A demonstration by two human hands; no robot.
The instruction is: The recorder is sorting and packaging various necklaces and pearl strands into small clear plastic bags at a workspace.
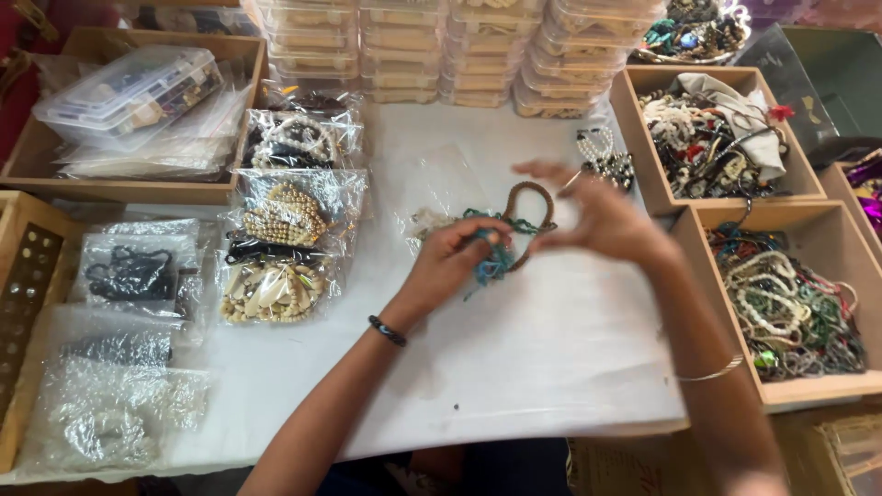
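Presently both hands: left hand [450, 262], right hand [597, 220], hold bracelets [514, 230].

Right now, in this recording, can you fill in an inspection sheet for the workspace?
Surface: white table, bare patch near the front edge.
Job's things: brown beaded bracelet tangled with teal cord.
Clutter: bagged jewellery on the left, clear stacked boxes at the back.
Hands: left hand pinches the teal cord; right hand blurred, fingers spread beside the bracelet.
Cables: nothing seen.
Surroundings: wooden trays heaped with beads on the right.
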